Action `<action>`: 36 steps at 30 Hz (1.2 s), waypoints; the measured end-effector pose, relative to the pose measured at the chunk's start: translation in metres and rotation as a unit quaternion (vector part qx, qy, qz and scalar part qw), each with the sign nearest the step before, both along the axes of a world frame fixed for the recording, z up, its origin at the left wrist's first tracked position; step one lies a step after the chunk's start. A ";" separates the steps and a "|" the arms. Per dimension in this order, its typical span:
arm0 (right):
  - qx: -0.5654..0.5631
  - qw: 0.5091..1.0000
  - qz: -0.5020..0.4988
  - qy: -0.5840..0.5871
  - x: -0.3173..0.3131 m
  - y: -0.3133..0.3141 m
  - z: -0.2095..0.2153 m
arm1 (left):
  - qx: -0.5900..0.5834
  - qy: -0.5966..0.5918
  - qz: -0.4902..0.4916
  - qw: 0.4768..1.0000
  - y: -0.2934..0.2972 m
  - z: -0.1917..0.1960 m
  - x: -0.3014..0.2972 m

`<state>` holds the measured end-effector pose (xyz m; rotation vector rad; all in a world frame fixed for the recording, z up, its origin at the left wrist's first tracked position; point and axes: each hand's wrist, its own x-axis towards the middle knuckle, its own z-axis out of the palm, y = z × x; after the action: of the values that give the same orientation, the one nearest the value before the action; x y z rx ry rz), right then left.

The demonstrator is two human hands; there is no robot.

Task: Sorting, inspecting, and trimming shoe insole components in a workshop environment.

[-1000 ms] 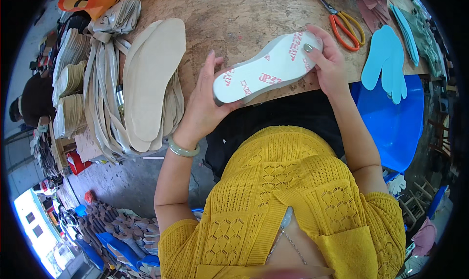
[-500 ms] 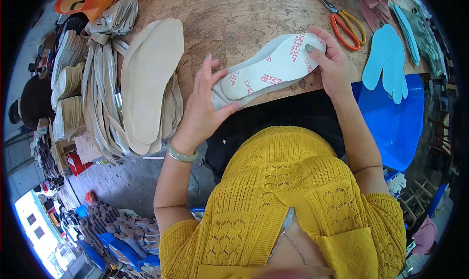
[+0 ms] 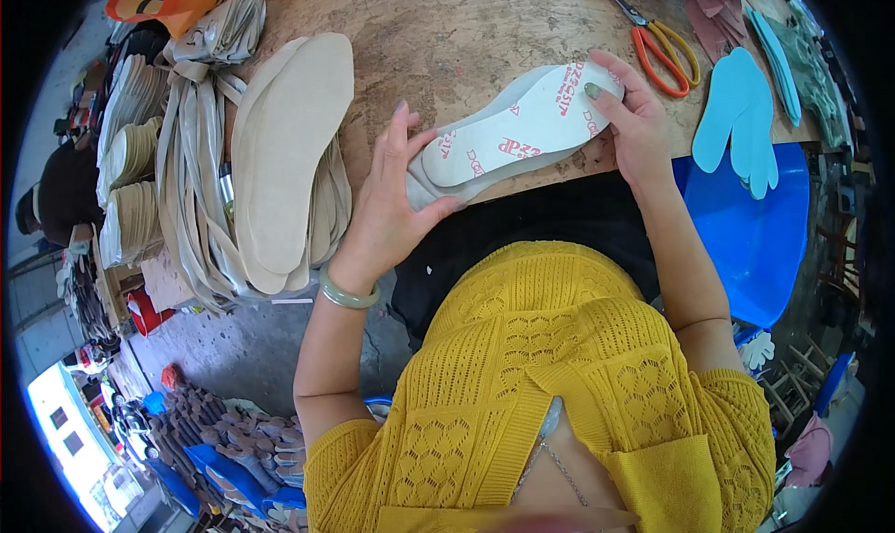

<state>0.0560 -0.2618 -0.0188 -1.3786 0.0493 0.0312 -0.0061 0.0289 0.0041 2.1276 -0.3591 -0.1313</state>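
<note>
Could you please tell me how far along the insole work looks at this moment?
Done: none that I can tell apart as finished. In hand: the left hand and right hand press a white printed insole onto a grey sole piece at the table edge. Left: a stack of beige insoles lies beside the left hand, and blue cutouts and scissors sit to the right.
</note>
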 end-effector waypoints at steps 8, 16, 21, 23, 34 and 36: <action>0.031 1.000 -0.004 0.002 0.000 0.000 0.000 | 0.013 -0.007 -0.006 1.000 0.003 -0.005 0.001; -0.056 0.998 0.013 0.005 -0.003 0.002 0.000 | 0.000 -0.001 -0.009 1.000 0.003 -0.005 0.000; -0.053 0.998 0.007 -0.040 -0.002 0.002 -0.003 | 0.002 0.000 -0.006 1.000 0.003 -0.004 0.000; -0.059 0.998 0.008 -0.038 -0.002 0.001 -0.003 | 0.000 -0.001 -0.008 1.000 0.002 -0.004 0.000; -0.099 0.994 0.007 -0.056 0.001 -0.001 -0.007 | -0.004 -0.023 0.011 1.000 -0.009 0.010 0.001; -0.096 0.995 0.009 -0.038 -0.001 -0.001 -0.004 | 0.084 -0.139 0.028 0.986 -0.023 0.017 0.010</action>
<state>0.0553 -0.2624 -0.0228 -1.5710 -0.0230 -0.0114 0.0036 0.0059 0.0214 2.3269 -0.4640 0.1767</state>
